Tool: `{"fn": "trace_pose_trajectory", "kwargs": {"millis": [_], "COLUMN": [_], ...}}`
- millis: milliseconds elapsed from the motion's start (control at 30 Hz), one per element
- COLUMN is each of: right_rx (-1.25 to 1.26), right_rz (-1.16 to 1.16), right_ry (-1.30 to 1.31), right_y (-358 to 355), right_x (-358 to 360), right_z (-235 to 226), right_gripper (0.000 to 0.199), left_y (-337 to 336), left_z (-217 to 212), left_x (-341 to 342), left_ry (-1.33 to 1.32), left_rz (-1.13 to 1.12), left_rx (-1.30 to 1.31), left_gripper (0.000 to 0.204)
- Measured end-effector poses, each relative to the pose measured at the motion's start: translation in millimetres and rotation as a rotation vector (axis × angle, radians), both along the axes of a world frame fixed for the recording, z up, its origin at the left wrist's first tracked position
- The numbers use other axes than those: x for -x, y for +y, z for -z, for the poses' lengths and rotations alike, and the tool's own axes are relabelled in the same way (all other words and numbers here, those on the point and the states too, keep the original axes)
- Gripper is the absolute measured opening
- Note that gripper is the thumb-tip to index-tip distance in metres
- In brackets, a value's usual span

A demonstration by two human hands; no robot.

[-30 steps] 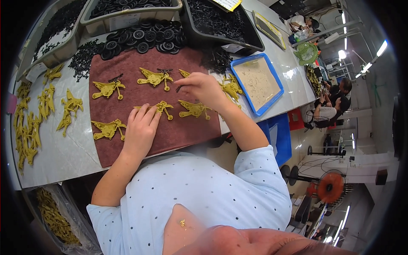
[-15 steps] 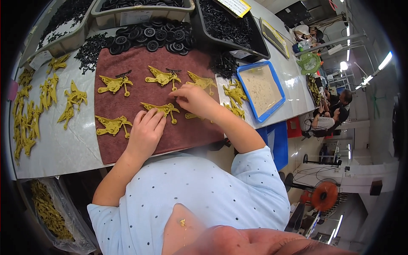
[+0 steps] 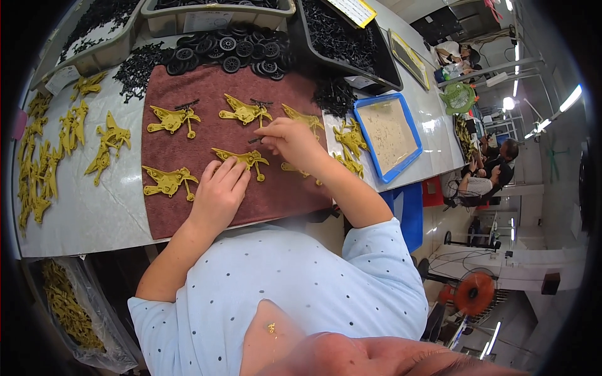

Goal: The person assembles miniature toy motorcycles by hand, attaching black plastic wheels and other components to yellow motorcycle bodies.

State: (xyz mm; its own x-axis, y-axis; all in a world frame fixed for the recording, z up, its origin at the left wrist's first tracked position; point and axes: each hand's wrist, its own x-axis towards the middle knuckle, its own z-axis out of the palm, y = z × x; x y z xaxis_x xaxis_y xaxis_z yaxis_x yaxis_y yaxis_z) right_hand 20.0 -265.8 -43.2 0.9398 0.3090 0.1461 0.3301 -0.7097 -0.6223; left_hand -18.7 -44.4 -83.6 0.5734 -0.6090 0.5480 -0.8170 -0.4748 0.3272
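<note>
Yellow plastic toy frames lie in two rows on a brown cloth [image 3: 188, 216]. The fingers of my left hand [image 3: 221, 187] hold down the tail side of the yellow frame [image 3: 251, 158] in the middle of the near row. Above that frame, my right hand [image 3: 291, 143] pinches a small black handlebar-like part [image 3: 256, 140], mostly hidden by the fingers. In the far row, the left frame [image 3: 168, 119] and the middle frame [image 3: 244, 113] each carry a thin black crosspiece. Another frame [image 3: 167, 180] lies left of my left hand. My right hand partly covers the right-hand frames.
Black wheels [image 3: 232, 53] and small black parts [image 3: 141, 69] are heaped beyond the cloth. Behind them stand a grey bin [image 3: 216, 22] and a black bin [image 3: 370, 72]. A blue-rimmed tray [image 3: 387, 136] sits right. Loose yellow pieces [image 3: 47, 163] lie left.
My right hand has shifted slightly, and a black part now shows at its fingertips above the middle near frame. My left hand stays on that frame. The view has shifted a little.
</note>
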Motion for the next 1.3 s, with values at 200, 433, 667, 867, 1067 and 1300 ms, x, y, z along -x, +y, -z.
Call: {"fn": "trace_pose_trajectory", "kwargs": {"millis": [200, 433, 667, 867, 1067, 1300], "right_rx": [-0.106, 0.013, 0.013, 0.027, 0.065, -0.003], "right_rz": [0.138, -0.009, -0.085, -0.166, -0.140, -0.047], "right_ry": [0.397, 0.176, 0.172, 0.242, 0.198, 0.254], "right_y": [10, 2, -2, -3, 0, 1], "right_x": [-3, -3, -8, -19, -16, -6], "right_z": [-9, 3, 7, 5, 4, 1], "right_gripper": [0.014, 0.013, 0.012, 0.011, 0.010, 0.013], "left_y": [0, -2, -4, -6, -6, -3], "left_z": [0, -4, 0, -1, -3, 0], "left_x": [1, 0, 1, 1, 0, 1], "left_ry": [0.004, -0.019, 0.023, 0.035, 0.067, 0.087], "left_rz": [-0.013, -0.024, -0.039, -0.043, -0.041, -0.029], "left_rx": [-0.011, 0.007, 0.036, 0.025, 0.046, 0.040], "left_gripper": [0.032, 0.026, 0.023, 0.024, 0.026, 0.030]}}
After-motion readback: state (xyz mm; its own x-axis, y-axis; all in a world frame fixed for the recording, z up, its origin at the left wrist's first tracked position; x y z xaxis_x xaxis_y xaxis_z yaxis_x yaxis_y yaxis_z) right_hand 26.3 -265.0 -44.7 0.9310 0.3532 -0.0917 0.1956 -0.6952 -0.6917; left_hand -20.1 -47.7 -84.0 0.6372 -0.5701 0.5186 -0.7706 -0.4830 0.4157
